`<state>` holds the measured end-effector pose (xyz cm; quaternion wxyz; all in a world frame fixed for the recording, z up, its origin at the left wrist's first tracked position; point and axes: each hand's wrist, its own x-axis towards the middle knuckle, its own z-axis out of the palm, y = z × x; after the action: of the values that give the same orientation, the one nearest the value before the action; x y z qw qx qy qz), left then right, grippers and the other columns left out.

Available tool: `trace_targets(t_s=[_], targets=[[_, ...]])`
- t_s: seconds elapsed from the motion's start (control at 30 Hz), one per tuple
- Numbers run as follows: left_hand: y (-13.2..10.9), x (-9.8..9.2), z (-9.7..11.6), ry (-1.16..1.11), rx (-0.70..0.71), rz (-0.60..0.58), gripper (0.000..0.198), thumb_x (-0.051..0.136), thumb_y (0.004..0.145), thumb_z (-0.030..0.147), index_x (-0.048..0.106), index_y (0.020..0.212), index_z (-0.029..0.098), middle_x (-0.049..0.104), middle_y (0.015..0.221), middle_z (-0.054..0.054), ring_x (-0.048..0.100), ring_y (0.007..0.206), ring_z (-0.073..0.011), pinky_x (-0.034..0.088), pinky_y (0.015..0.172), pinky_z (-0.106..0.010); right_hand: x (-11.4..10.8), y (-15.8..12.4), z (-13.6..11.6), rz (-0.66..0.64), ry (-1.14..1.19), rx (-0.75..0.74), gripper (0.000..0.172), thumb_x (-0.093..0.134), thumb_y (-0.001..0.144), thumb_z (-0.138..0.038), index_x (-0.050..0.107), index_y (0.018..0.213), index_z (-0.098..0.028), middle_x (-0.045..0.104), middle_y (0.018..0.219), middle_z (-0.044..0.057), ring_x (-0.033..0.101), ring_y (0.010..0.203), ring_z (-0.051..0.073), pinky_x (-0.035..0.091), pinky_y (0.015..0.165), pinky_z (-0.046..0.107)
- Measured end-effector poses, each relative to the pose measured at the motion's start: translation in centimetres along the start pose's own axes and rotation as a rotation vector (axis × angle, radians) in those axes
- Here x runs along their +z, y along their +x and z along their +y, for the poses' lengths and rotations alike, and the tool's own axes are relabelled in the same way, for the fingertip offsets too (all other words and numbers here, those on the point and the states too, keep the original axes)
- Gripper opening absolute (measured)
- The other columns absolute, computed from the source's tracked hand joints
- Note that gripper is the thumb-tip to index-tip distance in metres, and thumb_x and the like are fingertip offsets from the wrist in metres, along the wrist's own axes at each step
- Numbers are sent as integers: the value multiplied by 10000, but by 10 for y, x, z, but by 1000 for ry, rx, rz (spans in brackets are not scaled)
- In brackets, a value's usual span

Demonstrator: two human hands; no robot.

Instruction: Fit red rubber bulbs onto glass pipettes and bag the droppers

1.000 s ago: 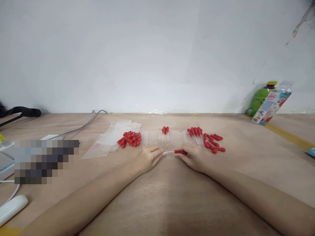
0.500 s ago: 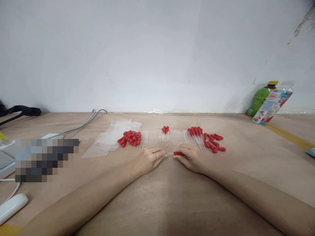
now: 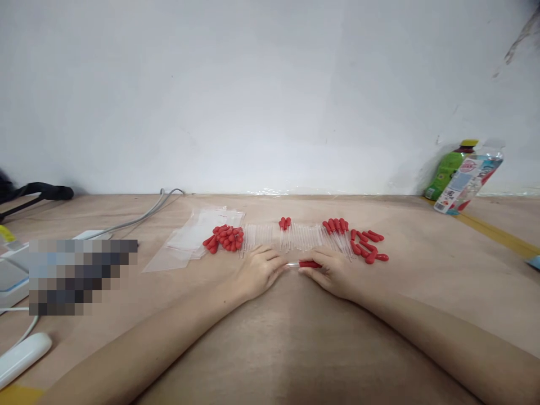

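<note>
Between my hands lies a clear glass tube (image 3: pixel 293 264), its right end in a red rubber bulb (image 3: pixel 309 264). My left hand (image 3: pixel 262 273) pinches the tube's left part, which its fingers cover. My right hand (image 3: pixel 331 271) is closed round the red bulb, with part of the bulb showing. Just beyond the hands is a row of loose clear glass tubes (image 3: pixel 258 236). Two droppers with red bulbs (image 3: pixel 286 224) lie among them, and several more assembled droppers (image 3: pixel 336 226) lie at the row's right end.
A heap of red bulbs (image 3: pixel 225 238) lies left of the tubes; loose red bulbs (image 3: pixel 367 245) are scattered on the right. Clear plastic bags (image 3: pixel 185 230) are spread farther left, near a grey cable (image 3: pixel 147 214). Two bottles (image 3: pixel 468 183) lean against the wall at the back right.
Both hands hold nearly the same place and grip on the tube and bulb. The whole view has shifted very slightly.
</note>
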<state>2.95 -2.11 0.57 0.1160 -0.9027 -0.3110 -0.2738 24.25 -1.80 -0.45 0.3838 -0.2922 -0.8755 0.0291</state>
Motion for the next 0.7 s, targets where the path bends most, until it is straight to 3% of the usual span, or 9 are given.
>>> trace_targets(t_s=[0.07, 0.2, 0.33, 0.53, 0.7], targets=[[4, -9, -1, 8, -65, -27, 219, 440, 859, 261, 637, 846, 165, 610, 742, -49, 548, 722, -163, 437, 655, -278, -6, -2, 2, 61, -68, 2, 176, 528, 803, -299, 574, 945, -206, 606, 881, 61, 559, 795, 169, 448, 696, 304], [19, -24, -18, 5, -417, 21, 248, 443, 843, 249, 650, 745, 153, 601, 709, -46, 540, 642, -142, 400, 602, -250, -27, -10, 18, 244, -247, 73, 201, 531, 794, -283, 578, 974, -206, 589, 921, 68, 550, 830, 182, 415, 710, 320], [43, -22, -39, -12, -745, -102, 286, 457, 809, 279, 635, 637, 136, 590, 577, -34, 534, 552, -139, 367, 539, -238, -55, -21, 41, 350, -499, 205, 162, 524, 782, -309, 620, 858, -204, 610, 839, 51, 567, 777, 185, 336, 729, 349], [72, 5, -45, 9, -832, -141, 186, 490, 747, 222, 641, 719, 118, 643, 692, -103, 582, 645, -194, 386, 555, -259, -78, -40, 60, 440, -668, 415, 230, 510, 761, -379, 636, 835, -201, 613, 857, 36, 499, 539, 95, 261, 728, 354], [75, 17, -44, 6, -861, -202, 152, 500, 731, 193, 635, 725, 122, 645, 721, -117, 600, 688, -210, 415, 609, -275, -80, -46, 74, 397, -640, 536, 238, 511, 743, -410, 632, 806, -215, 589, 755, 5, 470, 522, 93, 255, 675, 322]])
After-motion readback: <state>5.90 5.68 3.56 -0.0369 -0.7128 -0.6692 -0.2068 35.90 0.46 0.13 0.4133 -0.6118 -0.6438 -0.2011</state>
